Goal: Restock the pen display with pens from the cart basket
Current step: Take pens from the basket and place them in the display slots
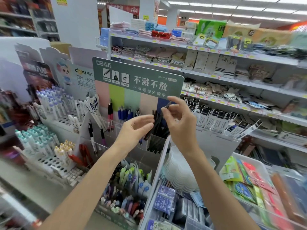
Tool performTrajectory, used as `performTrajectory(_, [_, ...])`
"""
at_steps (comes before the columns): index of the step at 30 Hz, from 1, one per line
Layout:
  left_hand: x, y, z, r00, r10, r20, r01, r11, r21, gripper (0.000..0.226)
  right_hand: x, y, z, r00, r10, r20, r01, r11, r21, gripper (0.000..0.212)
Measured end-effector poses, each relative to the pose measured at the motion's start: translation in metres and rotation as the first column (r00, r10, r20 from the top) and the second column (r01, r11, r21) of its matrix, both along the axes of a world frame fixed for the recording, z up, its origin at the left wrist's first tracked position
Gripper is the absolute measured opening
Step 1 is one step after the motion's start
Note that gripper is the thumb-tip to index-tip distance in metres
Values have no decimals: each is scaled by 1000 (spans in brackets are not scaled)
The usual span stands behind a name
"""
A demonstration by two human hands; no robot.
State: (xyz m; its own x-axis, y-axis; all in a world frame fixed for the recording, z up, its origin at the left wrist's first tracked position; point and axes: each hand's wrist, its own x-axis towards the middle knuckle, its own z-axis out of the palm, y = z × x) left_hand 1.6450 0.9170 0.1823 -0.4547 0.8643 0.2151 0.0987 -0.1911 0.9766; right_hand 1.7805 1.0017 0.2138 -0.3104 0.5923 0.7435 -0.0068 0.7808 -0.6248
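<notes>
Left grip [134, 128] curled round black pen bundle [158, 122]; right grip [179, 123] pinches one pen [167, 105] just above it. I'd lower that pen straight into the clear bin [154, 140] below both grips, tip down.

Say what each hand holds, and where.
Left hand grips a bunch of black pens around the middle; right hand pinches one pen near its end.

"DS点石", "DS-758" and "不溅不散" on the green pen-display header [149, 70]; "MM-63" on the neighbouring pale card [83, 80].

bright ceiling strip lights [249, 7]; edges blurred and wide-angle warped.
</notes>
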Motion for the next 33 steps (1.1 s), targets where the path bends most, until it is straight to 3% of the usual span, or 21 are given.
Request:
performTrajectory(3, [-11,0,-2,961,227,157,-237,971,46,20,10,9,6,983,-126,-136,136,988,68,33])
performTrajectory(5, [-15,-1,-1,923,295,246,-312,949,32,19,14,16,5,975,-172,-140,188,976,109,28])
performTrajectory(13, [-12,0,-3,919,277,279,-290,957,4,19,5,23,-38,973,-228,29,221,962,159,24])
performTrajectory(18, [-13,-1,-2,921,273,277,-287,958,8,18,1,28,-54,931,-323,170,271,923,274,13])
performTrajectory(20, [-14,-2,-2,921,275,275,-288,958,8,19,4,26,-51,946,-301,124,271,940,208,17])
performTrajectory(23, [-18,-5,-3,920,278,275,-293,956,12,19,19,22,-40,967,-253,36,254,967,-33,20])
performTrajectory(27, [-22,-6,-5,916,289,277,-306,952,18,20,33,18,-42,955,-112,274,207,915,-345,42])
performTrajectory(30, [-20,-4,-6,918,286,276,-301,954,12,20,28,16,-49,888,-51,457,242,897,-369,57])
performTrajectory(33, [-18,-3,-6,922,277,271,-291,957,11,20,18,16,-47,863,-84,498,257,921,-292,52])
